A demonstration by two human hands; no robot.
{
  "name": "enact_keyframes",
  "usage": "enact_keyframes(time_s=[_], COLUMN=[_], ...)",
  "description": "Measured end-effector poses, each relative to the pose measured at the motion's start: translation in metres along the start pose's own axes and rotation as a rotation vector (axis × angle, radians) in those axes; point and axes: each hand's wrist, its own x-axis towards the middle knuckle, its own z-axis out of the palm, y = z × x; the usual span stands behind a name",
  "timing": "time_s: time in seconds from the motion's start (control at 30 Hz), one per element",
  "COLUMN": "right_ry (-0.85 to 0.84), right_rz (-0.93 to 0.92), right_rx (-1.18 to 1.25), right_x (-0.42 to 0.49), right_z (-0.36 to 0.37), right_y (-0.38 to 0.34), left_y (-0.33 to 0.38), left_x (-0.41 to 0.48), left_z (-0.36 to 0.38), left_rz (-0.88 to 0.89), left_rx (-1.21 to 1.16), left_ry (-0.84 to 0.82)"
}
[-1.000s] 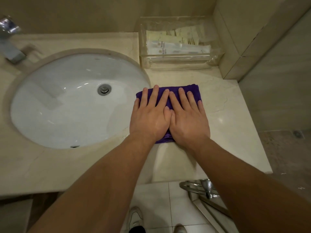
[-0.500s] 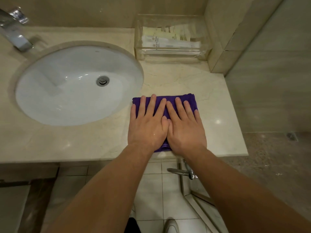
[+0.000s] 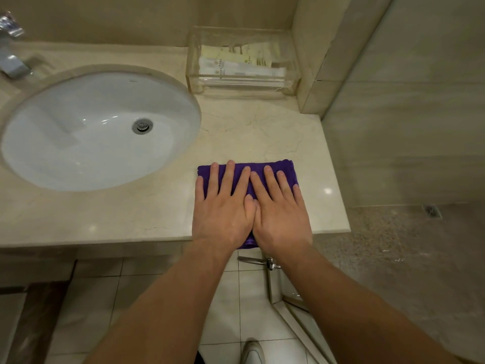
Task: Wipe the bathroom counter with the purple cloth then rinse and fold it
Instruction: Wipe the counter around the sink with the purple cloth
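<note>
Counter (image 3: pixel 262 127): pale veined stone, running left to right, its near edge just under the person's wrists; its right end stops beside a tiled wall.

Sink (image 3: pixel 86 143): white oval bowl set under the counter on the left, with a metal drain (image 3: pixel 142 126) in the middle and a chrome tap (image 3: pixel 11 56) at the far left edge of view.

Clear box (image 3: pixel 242 82): a transparent container at the far right corner of the counter, holding packaged toiletry items; their print is too small to read.

Purple cloth (image 3: pixel 284 169): folded into a flat pad on the right part of the counter, right of the sink and well apart from the clear box. Its long axis appears to run near to far, its far edge lying square to the counter edge and its near end reaching the counter's lip, where a little purple shows between the wrists.

Left hand (image 3: pixel 223 203) and right hand (image 3: pixel 279 206): both flat, palms down, fingers spread and extended toward the far wall, pressing on the cloth side by side with thumbs touching. Neither grips anything. The cloth lies directly beneath both, so neither is nearer.

Judgement: with the cloth folded, this looks like either a wiping stroke along the near-far line or a final flattening of the fold; which one cannot be told.
</note>
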Motion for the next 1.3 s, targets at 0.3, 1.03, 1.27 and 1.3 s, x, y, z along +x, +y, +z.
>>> enact_keyframes(time_s=[0.3,1.03,1.27,1.3], right_ry=[0.061,0.07,0.004,-0.003], right_rz=[0.031,0.12,0.107,0.106], right_rx=[0.002,-0.011,-0.062,-0.062], right_x=[-0.037,-0.031,0.001,0.005], right_z=[-0.003,-0.009,-0.021,-0.023], right_y=[0.067,0.089,0.086,0.086], left_y=[0.069,0.1,0.09,0.089], left_x=[-0.016,-0.003,0.027,0.03], left_z=[0.009,0.011,0.005,0.004], left_rz=[0.071,0.106,0.101,0.1], left_rx=[-0.012,-0.107,-0.112,-0.116], left_ry=[-0.007,-0.04,-0.051,-0.053])
